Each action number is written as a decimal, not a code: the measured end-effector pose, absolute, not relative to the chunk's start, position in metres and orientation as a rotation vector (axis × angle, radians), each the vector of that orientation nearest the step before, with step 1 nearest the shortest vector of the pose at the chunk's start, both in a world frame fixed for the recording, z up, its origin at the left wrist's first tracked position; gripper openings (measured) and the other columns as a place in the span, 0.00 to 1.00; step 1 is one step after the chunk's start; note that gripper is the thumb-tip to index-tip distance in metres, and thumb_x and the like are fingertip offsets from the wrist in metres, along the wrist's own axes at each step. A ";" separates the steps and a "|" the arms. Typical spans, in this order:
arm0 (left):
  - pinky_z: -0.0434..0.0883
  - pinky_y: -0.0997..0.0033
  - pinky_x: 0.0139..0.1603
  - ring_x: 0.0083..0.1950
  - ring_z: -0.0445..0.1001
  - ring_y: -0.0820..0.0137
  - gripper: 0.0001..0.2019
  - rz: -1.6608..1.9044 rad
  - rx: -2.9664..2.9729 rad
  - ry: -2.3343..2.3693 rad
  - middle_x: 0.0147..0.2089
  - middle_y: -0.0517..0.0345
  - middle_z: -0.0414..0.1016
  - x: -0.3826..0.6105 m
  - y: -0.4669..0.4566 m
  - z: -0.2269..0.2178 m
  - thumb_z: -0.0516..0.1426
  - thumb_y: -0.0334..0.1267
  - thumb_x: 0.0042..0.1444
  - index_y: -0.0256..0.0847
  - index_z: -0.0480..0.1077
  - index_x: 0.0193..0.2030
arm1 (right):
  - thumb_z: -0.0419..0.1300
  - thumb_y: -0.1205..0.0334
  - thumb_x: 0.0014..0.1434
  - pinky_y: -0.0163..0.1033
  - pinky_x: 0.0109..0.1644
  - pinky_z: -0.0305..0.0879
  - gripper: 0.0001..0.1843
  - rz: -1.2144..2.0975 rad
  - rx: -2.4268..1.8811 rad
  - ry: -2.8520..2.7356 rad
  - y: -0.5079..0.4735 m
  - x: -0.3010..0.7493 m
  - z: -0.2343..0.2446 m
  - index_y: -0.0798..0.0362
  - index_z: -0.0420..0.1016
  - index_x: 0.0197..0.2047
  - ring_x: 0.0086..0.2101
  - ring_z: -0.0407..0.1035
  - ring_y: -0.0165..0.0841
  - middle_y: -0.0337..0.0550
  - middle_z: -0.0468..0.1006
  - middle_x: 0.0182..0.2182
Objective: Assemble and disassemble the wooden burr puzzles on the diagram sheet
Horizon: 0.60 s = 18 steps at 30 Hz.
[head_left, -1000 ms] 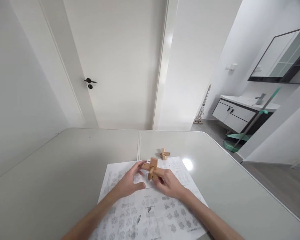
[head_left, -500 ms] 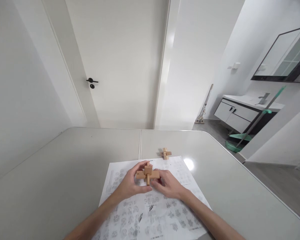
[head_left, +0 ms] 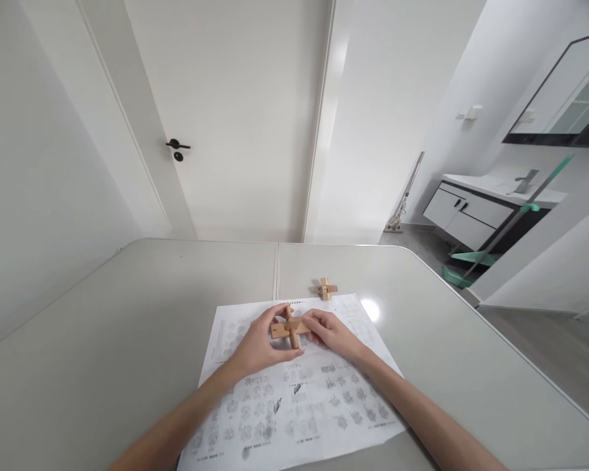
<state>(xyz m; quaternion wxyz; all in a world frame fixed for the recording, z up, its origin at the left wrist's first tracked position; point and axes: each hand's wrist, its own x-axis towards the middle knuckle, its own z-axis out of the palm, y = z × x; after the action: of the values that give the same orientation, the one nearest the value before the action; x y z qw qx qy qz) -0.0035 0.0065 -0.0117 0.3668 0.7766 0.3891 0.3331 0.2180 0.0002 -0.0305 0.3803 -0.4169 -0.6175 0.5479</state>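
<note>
Just above the printed paper sheet [head_left: 314,399] is a wooden burr puzzle [head_left: 281,331], with a flat bar crossed by a round dowel. My left hand [head_left: 256,343] curves around its left side, the dowel held between the thumb at the near end and fingers at the far end. At the right end of the flat bar, my right hand [head_left: 331,332] pinches the wood between thumb and fingers. Its fingers hide that end. A second small wooden cross-shaped puzzle [head_left: 326,288] lies on the table past the sheet's far edge.
The pale table [head_left: 103,366] has a seam running down its far half. Beyond it stands a closed door [head_left: 240,131] with a black handle. To the right are a washbasin cabinet [head_left: 464,212], a mop [head_left: 406,196] and a green dustpan [head_left: 456,276].
The puzzle has turned slightly, its dowel now slanting. My right hand's fingers have shifted up onto the bar's end. The head view has tilted a little, moving the surroundings in the picture.
</note>
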 end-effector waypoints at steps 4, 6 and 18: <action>0.73 0.52 0.59 0.57 0.74 0.56 0.37 0.826 1.973 1.040 0.57 0.51 0.74 -0.002 0.007 -0.014 0.71 0.46 0.46 0.47 0.65 0.62 | 0.60 0.37 0.62 0.34 0.25 0.52 0.25 1.500 -0.995 -1.430 0.003 0.216 -0.035 0.54 0.72 0.39 0.20 0.59 0.26 0.35 0.72 0.23; 0.72 0.52 0.60 0.58 0.74 0.56 0.37 0.828 1.966 1.039 0.57 0.50 0.74 -0.001 0.008 -0.015 0.71 0.47 0.47 0.47 0.64 0.62 | 0.62 0.38 0.61 0.34 0.26 0.55 0.25 1.502 -0.974 -1.383 0.003 0.215 -0.037 0.54 0.72 0.38 0.20 0.61 0.26 0.36 0.73 0.24; 0.71 0.51 0.61 0.60 0.73 0.54 0.38 0.888 1.868 0.966 0.57 0.49 0.76 -0.005 0.010 -0.013 0.72 0.46 0.46 0.47 0.65 0.64 | 0.64 0.44 0.63 0.34 0.28 0.60 0.19 1.608 -0.823 -1.247 -0.006 0.208 -0.034 0.54 0.72 0.36 0.21 0.63 0.26 0.37 0.74 0.25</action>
<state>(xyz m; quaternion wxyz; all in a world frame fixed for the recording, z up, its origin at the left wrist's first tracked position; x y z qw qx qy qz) -0.0053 0.0100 -0.0134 0.4163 0.7440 0.3847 0.3539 0.2079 -0.0055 -0.0342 0.4556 -0.3337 -0.5057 0.6522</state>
